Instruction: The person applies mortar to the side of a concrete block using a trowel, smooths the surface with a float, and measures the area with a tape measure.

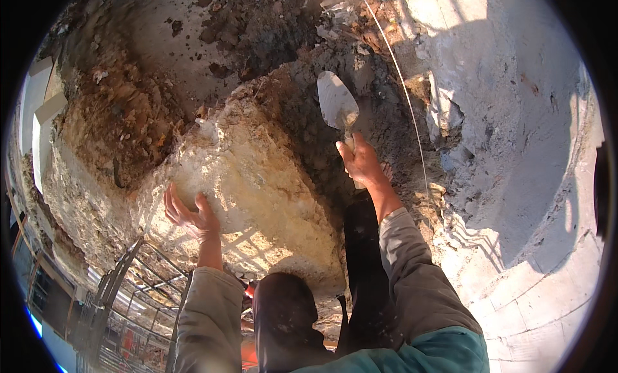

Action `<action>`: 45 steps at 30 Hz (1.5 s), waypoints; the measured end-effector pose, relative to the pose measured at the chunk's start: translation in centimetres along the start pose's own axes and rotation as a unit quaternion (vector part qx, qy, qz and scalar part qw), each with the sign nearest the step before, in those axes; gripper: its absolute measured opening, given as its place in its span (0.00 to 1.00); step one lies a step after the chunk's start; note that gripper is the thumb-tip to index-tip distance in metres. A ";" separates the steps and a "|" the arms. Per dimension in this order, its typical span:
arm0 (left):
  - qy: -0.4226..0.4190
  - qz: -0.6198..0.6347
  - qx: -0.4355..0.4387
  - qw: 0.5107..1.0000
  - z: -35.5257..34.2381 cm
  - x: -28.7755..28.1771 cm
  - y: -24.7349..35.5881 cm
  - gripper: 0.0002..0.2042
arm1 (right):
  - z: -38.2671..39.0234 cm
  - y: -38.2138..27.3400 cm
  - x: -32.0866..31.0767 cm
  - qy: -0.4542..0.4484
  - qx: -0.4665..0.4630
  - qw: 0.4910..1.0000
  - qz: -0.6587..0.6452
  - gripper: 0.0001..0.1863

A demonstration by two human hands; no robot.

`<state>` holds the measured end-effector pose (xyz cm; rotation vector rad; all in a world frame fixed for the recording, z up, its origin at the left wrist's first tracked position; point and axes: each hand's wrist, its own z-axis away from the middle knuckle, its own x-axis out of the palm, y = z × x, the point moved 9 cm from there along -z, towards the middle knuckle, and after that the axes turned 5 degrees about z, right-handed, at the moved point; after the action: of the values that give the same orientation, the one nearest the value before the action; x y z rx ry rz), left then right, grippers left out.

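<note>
**Trowel in the right hand, left hand spread at the rock**

At the far left are dark bars [111, 286], several, too crowded to count. Right of them is the left hand [192, 217], one of two in view, with fingers loosely curled and well apart, and nothing in its grip. It is over the left part of one big rock [257, 173]; whether the fingertips touch it I cannot tell. The rock looks heavy, rough and hard, perhaps crumbly on its face. Two legs [286, 308] show below.

Right of the rock lies dark mud [306, 131], which looks damp and soft. The one trowel [337, 101] is above it, blade pointing away from the person; contact with the mud is unclear. It should be light and stiff, with a thin blade that would scrape without bending much. The place to hold it is the handle, which could turn slippery if wet. The right hand [364, 163] has just that hold, fingers closed around the handle, its butt end showing below the fist.

Farther right, one pale line [405, 86] runs past the trowel, apart from it. Beyond is one broad grey slope [502, 160], partly shaded.
</note>
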<state>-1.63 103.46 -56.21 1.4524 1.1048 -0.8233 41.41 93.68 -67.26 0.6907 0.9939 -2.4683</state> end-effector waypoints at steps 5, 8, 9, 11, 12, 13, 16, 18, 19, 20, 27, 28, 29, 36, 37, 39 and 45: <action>-0.024 -0.028 -0.005 0.999 -0.1 -0.8 0.0 0.30 | -4.1 1.2 -5.2 0.060 0.046 0.981 0.180 0.22; -0.031 -0.012 -0.008 0.999 -0.5 -0.5 0.7 0.31 | -10.0 5.7 -6.5 0.091 0.035 0.975 0.200 0.21; -0.040 0.010 -0.011 0.999 -0.6 -0.1 1.5 0.31 | -11.3 7.4 -6.3 0.100 0.016 0.973 0.207 0.21; -0.041 0.001 -0.011 0.999 -0.6 0.3 1.2 0.31 | -12.6 6.7 -5.1 0.013 0.159 0.982 0.098 0.21; -0.043 -0.002 -0.014 0.999 -0.5 0.1 1.0 0.30 | -12.2 6.4 -4.3 -0.032 0.230 0.972 0.046 0.22; -0.038 0.000 -0.009 0.999 -0.6 0.0 1.3 0.30 | -12.6 5.3 -4.6 -0.036 0.226 0.972 0.051 0.24; -0.034 -0.012 0.019 0.999 0.0 -0.5 0.9 0.29 | -10.3 2.1 -5.8 0.023 0.141 0.988 0.053 0.26; -0.038 -0.009 0.025 0.999 0.3 -0.6 0.9 0.28 | -10.4 3.6 -6.7 -0.028 0.199 0.977 0.077 0.27; -0.036 -0.005 0.027 0.999 0.0 -0.8 0.9 0.28 | -10.8 4.4 -6.7 -0.053 0.227 0.969 0.083 0.28; -0.033 0.000 0.030 0.999 -0.4 -1.0 1.1 0.28 | -11.1 5.1 -6.6 -0.078 0.254 0.960 0.087 0.29; -0.048 -0.011 0.002 0.999 -0.5 -0.6 1.0 0.28 | -9.5 6.3 -5.8 -0.091 0.340 0.936 -0.008 0.23; -0.049 -0.016 0.006 0.999 -0.4 -0.7 0.8 0.28 | -9.1 6.2 -5.4 -0.098 0.349 0.932 0.024 0.24; -0.034 -0.004 0.010 0.999 -0.3 -0.7 0.9 0.27 | -8.7 6.0 -5.5 -0.073 0.344 0.936 -0.022 0.25; -0.042 -0.004 0.010 0.999 -0.7 -0.1 1.5 0.26 | -9.3 5.6 -8.6 0.014 0.059 0.954 0.292 0.24; -0.052 -0.025 0.000 0.998 -0.7 -0.7 1.0 0.26 | -8.0 0.7 -8.1 0.007 0.057 0.961 0.270 0.23; -0.048 -0.015 -0.004 0.999 -0.9 -1.2 1.1 0.27 | -8.1 -3.8 -9.9 0.083 0.007 0.946 0.313 0.25; -0.035 0.003 0.007 0.999 -0.8 -0.1 1.3 0.28 | -9.8 0.9 -0.9 -0.066 -0.014 0.917 0.394 0.30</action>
<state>-0.49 104.22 -55.58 1.4276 1.0434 -0.8726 45.49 100.24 -73.37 0.7210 0.5393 -1.7540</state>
